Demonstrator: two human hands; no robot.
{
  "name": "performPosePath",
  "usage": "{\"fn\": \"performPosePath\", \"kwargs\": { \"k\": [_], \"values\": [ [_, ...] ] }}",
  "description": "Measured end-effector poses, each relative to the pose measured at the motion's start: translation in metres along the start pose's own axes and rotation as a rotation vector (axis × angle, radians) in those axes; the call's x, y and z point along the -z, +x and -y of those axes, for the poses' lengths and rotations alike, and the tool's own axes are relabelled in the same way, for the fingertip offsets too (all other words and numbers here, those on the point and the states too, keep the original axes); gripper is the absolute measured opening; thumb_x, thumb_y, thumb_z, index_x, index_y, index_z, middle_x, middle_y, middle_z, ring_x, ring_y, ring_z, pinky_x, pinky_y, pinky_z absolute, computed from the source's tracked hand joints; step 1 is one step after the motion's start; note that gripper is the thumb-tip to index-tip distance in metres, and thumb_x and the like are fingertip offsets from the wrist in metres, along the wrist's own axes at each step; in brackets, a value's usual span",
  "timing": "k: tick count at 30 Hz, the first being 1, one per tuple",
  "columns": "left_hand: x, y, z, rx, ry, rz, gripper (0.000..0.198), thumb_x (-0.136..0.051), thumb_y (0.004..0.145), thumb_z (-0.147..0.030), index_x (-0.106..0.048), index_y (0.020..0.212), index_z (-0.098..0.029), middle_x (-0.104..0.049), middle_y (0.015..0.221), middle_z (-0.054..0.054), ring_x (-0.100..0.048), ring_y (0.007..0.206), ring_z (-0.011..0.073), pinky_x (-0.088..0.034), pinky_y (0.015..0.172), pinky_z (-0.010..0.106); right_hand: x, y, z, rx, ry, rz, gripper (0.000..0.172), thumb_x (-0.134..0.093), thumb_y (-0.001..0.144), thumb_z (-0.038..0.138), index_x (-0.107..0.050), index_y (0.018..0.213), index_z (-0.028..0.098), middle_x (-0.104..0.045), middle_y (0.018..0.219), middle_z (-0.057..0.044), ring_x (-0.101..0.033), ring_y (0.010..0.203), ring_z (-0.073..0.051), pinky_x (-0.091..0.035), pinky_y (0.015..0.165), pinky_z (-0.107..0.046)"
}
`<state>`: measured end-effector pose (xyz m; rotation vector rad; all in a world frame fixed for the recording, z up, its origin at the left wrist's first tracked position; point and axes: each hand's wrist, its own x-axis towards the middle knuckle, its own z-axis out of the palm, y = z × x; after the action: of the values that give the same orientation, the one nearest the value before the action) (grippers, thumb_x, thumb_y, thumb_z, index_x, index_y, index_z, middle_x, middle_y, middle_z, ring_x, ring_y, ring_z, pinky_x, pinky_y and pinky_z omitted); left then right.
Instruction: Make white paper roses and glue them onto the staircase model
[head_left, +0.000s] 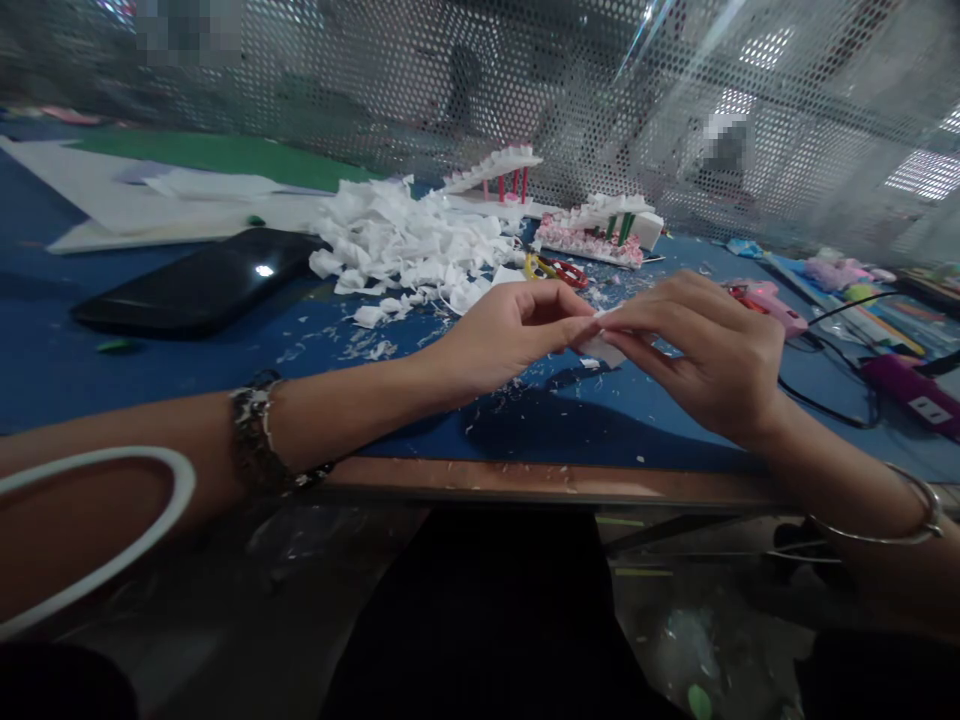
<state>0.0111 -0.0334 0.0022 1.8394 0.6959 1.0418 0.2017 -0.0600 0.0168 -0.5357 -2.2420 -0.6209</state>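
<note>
Both hands meet above the front of the blue table, pinching one small piece of white paper [602, 349] between their fingertips. My left hand [501, 335] is closed on its left side, thumb against forefinger. On the other side, my right hand [701, 345] grips it with thumb and fingers together. A heap of torn white paper [420, 240] lies behind my left hand. Scissors with yellow and red handles [559, 270] rest just beyond the fingertips. Small white scraps are scattered on the table under the hands.
A black phone-like slab [199, 285] lies at left, near white and green sheets [217, 155]. Two small stair models [600, 225] stand at the back before a perforated metal screen [420, 80]. At right are a pink glue gun [776, 305], a black cord and a purple power strip [911, 390].
</note>
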Motion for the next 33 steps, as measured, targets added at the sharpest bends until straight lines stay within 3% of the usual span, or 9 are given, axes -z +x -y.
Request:
{"fn": "performPosePath", "kwargs": {
  "k": [5,11,18,24,33],
  "values": [
    [0.001,0.001,0.001,-0.03,0.043,0.029,0.021,-0.065,0.076,-0.034,-0.058,0.072,-0.014,-0.06,0.065,-0.001,-0.056,0.062,0.0076,-0.045,0.061,0.021,-0.002,-0.001,-0.003,-0.059,0.013,0.044,0.007,-0.054,0.088,0.02,-0.061,0.086,0.019,-0.064,0.082,-0.003,-0.061,0.079,-0.014,-0.049,0.074,-0.031],
    [0.001,-0.002,0.004,-0.117,0.066,0.019,0.021,-0.064,0.077,-0.034,-0.059,0.075,-0.014,-0.061,0.068,0.0,-0.056,0.063,0.0078,-0.045,0.06,0.02,-0.005,0.0,-0.003,-0.268,0.183,0.042,0.007,-0.061,0.084,0.023,-0.059,0.079,0.019,-0.063,0.075,0.0,-0.058,0.067,-0.01,-0.049,0.061,-0.024],
    [0.001,-0.003,0.01,-0.359,0.107,-0.019,0.016,-0.069,0.075,-0.028,-0.063,0.084,-0.015,-0.065,0.078,0.001,-0.06,0.074,0.0098,-0.049,0.073,0.024,-0.007,-0.001,0.003,-0.436,0.348,-0.057,0.012,-0.065,0.08,0.027,-0.058,0.075,0.02,-0.061,0.071,0.002,-0.058,0.065,-0.009,-0.05,0.061,-0.024],
    [0.004,0.0,0.009,-0.31,-0.015,0.014,0.012,-0.065,0.078,-0.026,-0.066,0.084,-0.015,-0.064,0.079,0.0,-0.058,0.073,0.0079,-0.048,0.068,0.021,-0.005,0.001,0.001,-0.512,0.617,-0.046,0.012,-0.065,0.081,0.029,-0.059,0.076,0.02,-0.064,0.079,0.001,-0.061,0.077,-0.01,-0.053,0.07,-0.025],
    [0.004,-0.002,-0.002,-0.17,-0.105,0.065,0.013,-0.068,0.075,-0.03,-0.063,0.075,-0.017,-0.061,0.075,-0.003,-0.057,0.072,0.0058,-0.047,0.067,0.018,-0.002,0.002,0.003,-0.464,0.634,-0.044,0.017,-0.063,0.082,0.035,-0.057,0.081,0.019,-0.063,0.08,-0.001,-0.061,0.073,-0.01,-0.054,0.066,-0.026]
  ]
}}
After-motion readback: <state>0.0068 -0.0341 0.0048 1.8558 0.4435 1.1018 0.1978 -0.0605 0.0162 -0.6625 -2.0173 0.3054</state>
